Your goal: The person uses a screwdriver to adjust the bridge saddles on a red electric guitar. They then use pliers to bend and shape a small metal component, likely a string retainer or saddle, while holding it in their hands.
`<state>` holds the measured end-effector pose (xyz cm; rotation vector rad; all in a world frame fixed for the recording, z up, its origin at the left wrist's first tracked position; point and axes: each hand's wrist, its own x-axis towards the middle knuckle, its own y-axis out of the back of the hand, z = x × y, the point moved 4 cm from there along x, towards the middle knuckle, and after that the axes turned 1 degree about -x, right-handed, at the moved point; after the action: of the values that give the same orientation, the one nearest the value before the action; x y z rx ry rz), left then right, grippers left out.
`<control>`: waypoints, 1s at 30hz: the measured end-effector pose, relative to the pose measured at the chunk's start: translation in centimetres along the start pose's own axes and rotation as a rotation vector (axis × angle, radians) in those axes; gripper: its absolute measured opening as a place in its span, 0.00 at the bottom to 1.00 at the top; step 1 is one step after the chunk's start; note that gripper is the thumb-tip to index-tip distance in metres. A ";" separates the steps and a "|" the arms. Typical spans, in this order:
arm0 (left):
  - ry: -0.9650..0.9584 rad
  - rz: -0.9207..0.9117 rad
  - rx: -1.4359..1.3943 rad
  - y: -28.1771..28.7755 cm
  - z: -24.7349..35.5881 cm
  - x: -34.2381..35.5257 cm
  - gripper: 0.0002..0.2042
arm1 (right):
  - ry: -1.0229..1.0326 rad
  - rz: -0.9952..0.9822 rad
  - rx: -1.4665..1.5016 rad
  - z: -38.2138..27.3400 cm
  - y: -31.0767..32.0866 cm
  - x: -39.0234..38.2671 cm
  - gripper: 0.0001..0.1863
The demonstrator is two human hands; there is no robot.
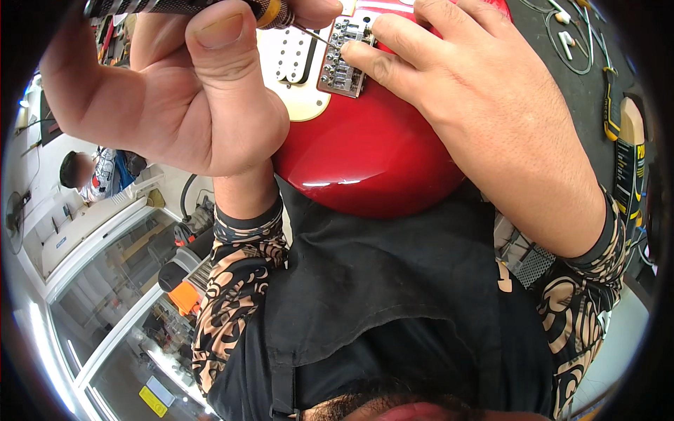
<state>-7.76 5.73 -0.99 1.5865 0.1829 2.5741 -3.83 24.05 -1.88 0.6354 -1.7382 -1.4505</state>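
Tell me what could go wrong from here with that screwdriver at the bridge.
The screwdriver in the left hand could slip and jab the right hand, which sits close beside the tool's tip at the metal bridge. A slip might also scratch the glossy red guitar body or the cream pickguard.

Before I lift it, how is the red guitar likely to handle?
The red guitar is probably slippery, since its glossy finish throws back highlights. Its smoothly curved body looks stiff rather than floppy, and likely fairly heavy, with that metal bridge fitted.
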 end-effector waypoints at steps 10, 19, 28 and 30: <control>-0.073 -0.023 0.011 3.2 -0.2 0.7 0.34 | -0.001 -0.027 -0.021 0.3 -0.2 0.5 0.24; 0.011 -0.069 0.081 5.4 0.9 1.5 0.32 | -0.008 -0.054 -0.043 0.3 -0.1 1.0 0.25; -0.021 -0.271 0.053 7.0 1.3 2.7 0.30 | -0.007 -0.056 0.030 0.6 0.7 0.4 0.25; -0.066 -0.324 0.126 7.4 1.3 2.4 0.32 | -0.011 -0.117 0.003 0.3 0.3 0.6 0.25</control>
<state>-7.91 -1.11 2.90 1.5310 0.5573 2.2991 -4.42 23.85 -1.51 0.7423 -1.7368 -1.5337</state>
